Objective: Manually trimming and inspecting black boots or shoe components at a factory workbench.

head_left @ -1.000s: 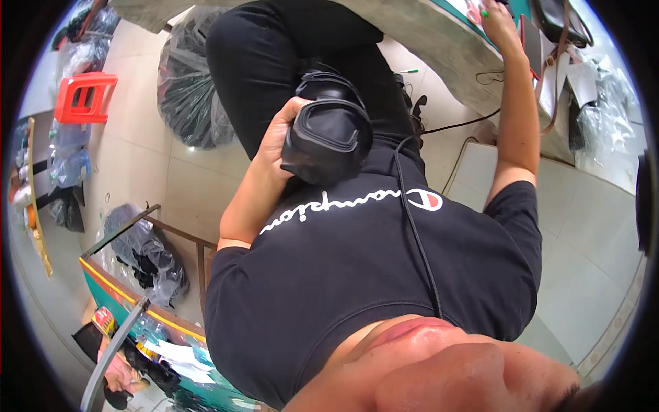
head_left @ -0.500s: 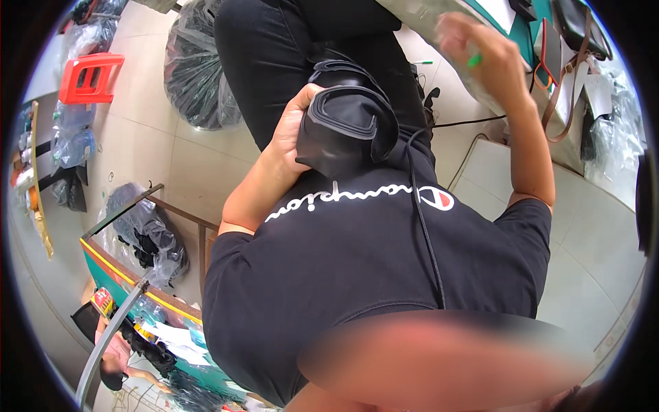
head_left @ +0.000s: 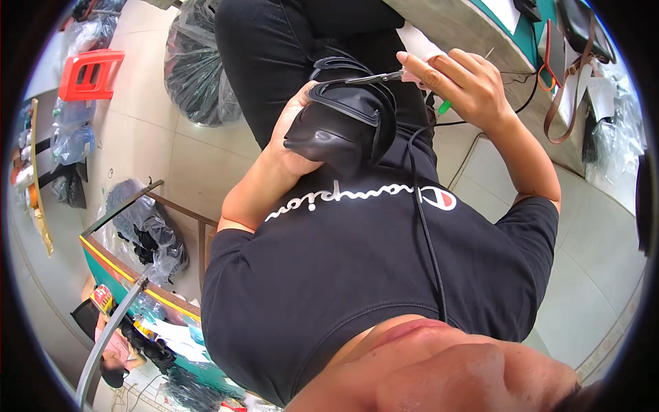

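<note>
My left hand [head_left: 292, 130] is wrapped round a thick bundle of curled black sheet pieces [head_left: 336, 117], smooth and leather-like, in front of my lap. Their layered edges face up and curve to the right. From the right, my right hand [head_left: 468, 86] grips a pair of scissors [head_left: 384, 77] with dark metal blades and pinkish-white handles. The blades lie along the bundle's far edge; whether they touch it I cannot tell. A small green tip [head_left: 444, 108] sticks out below the right palm, and the rest of that thing is hidden.
A black cord [head_left: 425, 233] runs down my shirt. At far right is a workbench [head_left: 460, 34] with a bag and strap [head_left: 573, 72]. Bagged black goods [head_left: 199, 69] and a red stool [head_left: 91, 77] are to the left. Another person [head_left: 115, 357] sits at a green table, lower left.
My right hand has come down and left to the bundle, bringing the scissors into plain view. The left hand keeps its hold, and the bundle's near flap has shifted left.
</note>
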{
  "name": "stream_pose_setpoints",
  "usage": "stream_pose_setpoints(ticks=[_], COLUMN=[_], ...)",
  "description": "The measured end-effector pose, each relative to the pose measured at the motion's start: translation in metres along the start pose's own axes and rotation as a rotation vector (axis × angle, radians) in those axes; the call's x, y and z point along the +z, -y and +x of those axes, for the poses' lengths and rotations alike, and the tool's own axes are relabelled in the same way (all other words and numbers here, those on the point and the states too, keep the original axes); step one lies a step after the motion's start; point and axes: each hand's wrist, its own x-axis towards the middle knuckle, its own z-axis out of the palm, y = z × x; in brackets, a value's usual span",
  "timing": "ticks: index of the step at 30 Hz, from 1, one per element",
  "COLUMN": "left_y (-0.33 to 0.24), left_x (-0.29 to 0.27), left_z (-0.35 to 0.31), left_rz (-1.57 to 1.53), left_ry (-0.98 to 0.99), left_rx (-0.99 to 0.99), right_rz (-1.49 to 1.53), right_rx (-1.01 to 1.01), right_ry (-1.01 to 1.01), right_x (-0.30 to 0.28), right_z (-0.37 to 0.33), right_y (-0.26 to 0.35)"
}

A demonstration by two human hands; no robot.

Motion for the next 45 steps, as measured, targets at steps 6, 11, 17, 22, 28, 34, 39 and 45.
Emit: stream_pose_setpoints(ticks=[6,11,17,22,28,34,39,45], left_y=[0.005,0.004,0.006,0.001,0.002,0.003,0.004,0.004], left_x=[0.009,0.009,0.012,0.007,0.007,0.009,0.01,0.013], left_z=[0.0,-0.001,0.001,-0.002,-0.001,-0.001,0.0,0.0], left_rz=[-0.039,-0.061,-0.078,-0.014,-0.038,-0.066,-0.109,-0.1], left_ry=[0.032,0.041,0.052,-0.102,-0.086,-0.05,-0.038,-0.001], left_rx=[-0.041,-0.066,-0.076,-0.051,-0.063,-0.079,-0.102,-0.107], right_rz=[0.009,0.027,0.017,0.055,0.044,0.056,0.072,0.095], right_rx=[-0.002,-0.001,0.019,0.02,0.016,0.023,0.027,0.017], right_ry=[0.012,0.006,0.003,-0.044,-0.027,-0.026,-0.031,-0.042], right_x=[0.002,0.004,0.003,-0.004,0.0,0.004,0.005,0.009], right_z=[0.0,-0.004,-0.005,0.001,-0.001,-0.003,-0.002,-0.002], right_y=[-0.001,-0.003,0.0,0.001,0.002,0.001,0.002,0.001])
